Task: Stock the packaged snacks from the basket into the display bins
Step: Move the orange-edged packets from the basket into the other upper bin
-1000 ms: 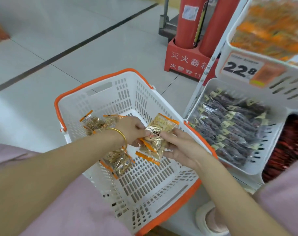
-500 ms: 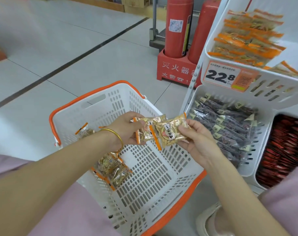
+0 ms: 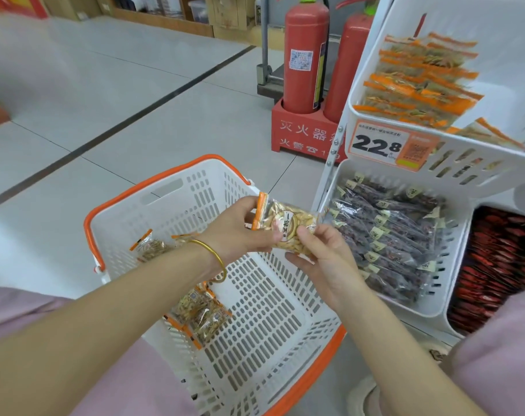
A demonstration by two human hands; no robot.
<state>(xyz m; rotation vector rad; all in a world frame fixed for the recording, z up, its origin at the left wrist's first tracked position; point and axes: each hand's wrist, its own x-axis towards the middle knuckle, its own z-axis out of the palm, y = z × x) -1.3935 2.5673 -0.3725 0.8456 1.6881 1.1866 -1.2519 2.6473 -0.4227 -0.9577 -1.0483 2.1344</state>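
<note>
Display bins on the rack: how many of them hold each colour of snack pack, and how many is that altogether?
Orange-edged packs: 1
Dark purple packs: 1
Red packs: 1
Total: 3

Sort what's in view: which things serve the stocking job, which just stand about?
Job: snack packet held by left hand and right hand; basket; loose packets in basket; orange-edged packet bin.
Standing about: fire extinguishers; price tag; dark-packet bin.
</note>
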